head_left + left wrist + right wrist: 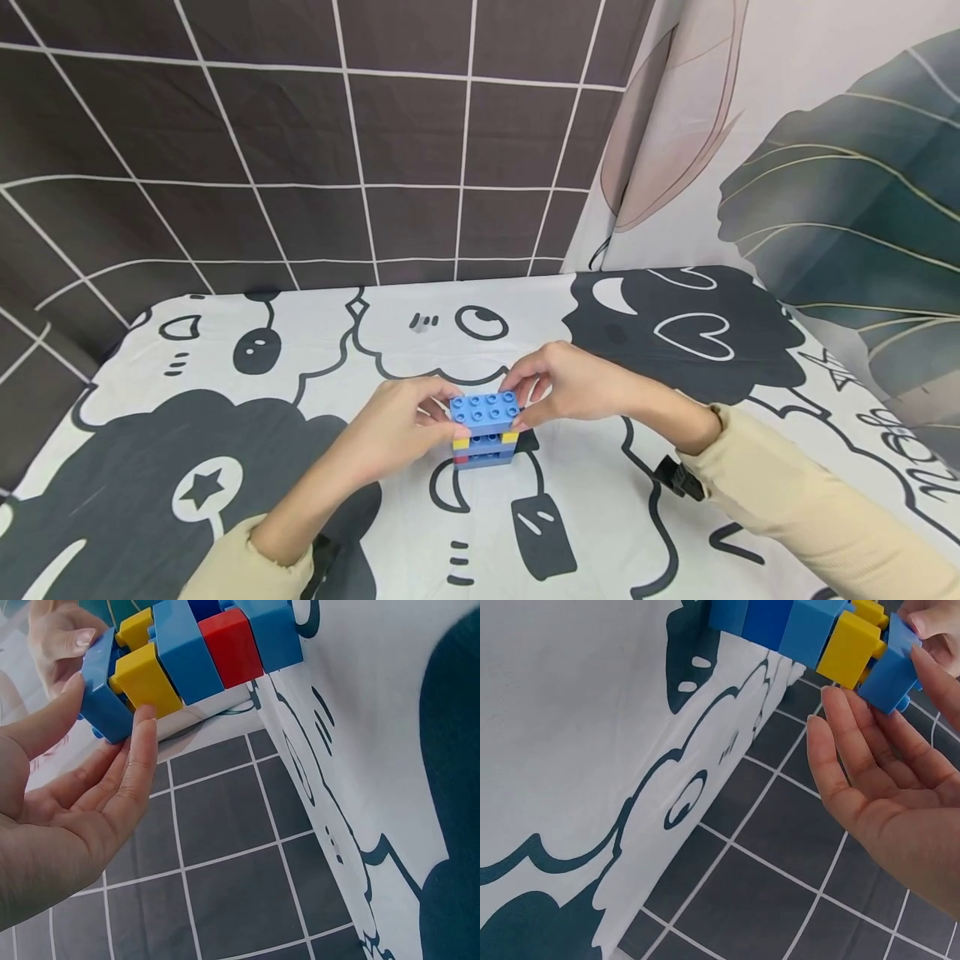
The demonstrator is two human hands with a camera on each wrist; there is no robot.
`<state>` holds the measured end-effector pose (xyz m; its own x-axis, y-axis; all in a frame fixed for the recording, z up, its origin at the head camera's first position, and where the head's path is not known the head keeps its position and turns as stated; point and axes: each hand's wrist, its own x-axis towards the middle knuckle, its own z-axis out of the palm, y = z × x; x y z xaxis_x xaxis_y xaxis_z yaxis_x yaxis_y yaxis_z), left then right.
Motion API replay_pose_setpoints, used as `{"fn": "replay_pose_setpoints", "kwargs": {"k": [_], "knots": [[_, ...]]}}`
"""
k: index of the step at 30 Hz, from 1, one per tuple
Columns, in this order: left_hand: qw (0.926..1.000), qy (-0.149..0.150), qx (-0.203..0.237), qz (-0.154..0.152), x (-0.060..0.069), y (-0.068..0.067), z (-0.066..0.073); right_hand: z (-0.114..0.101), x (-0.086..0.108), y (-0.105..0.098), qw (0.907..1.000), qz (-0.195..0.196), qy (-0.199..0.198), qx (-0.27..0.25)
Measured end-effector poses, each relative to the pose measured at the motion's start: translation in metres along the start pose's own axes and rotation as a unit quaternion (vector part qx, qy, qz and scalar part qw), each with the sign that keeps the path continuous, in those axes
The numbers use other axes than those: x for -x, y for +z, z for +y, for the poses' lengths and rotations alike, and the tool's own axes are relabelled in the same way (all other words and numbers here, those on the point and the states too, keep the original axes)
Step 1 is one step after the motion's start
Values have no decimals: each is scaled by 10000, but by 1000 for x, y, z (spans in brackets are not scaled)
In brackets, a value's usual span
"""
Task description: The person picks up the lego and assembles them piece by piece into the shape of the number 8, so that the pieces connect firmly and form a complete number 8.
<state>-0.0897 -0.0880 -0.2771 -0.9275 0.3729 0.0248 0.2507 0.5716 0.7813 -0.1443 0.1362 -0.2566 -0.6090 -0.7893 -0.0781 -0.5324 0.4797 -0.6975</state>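
A stack of toy building blocks stands on the patterned cloth in front of me. Its top is a light blue eight-stud block (484,408), whose left end my left hand (397,418) pinches between thumb and fingers. At the other end, my right hand (573,385) pinches the same block. Beneath it sit yellow blocks (148,675) at both ends, their studs showing in a narrow gap under the top block in the left wrist view. Lower down come another light blue block (187,652), a red block (232,646) and a dark blue block (767,619), above a light blue base block (271,634).
A white cloth (420,533) with dark cartoon drawings covers the table. Behind it hangs a dark curtain (300,133) with a white grid, and a leaf-patterned curtain (847,192) hangs at the right. Each wrist carries a black strap piece (678,478).
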Motion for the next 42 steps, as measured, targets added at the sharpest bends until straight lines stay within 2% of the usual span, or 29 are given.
{"fn": "replay_pose_setpoints", "kwargs": {"k": [11,22,30,37,42], "knots": [[9993,322,-28,189,3,3,-3,2,5,5,9985,254,-347,340],[9977,633,-48,240,4,3,-7,6,7,9,9977,410,-471,277],[9972,699,-59,264,3,3,-8,8,12,17,9886,849,-849,905],[9964,805,-112,236,4,2,-9,10,12,18,9900,841,-800,799],[9971,714,-109,253,3,3,-10,11,12,18,9900,874,-786,786]]}}
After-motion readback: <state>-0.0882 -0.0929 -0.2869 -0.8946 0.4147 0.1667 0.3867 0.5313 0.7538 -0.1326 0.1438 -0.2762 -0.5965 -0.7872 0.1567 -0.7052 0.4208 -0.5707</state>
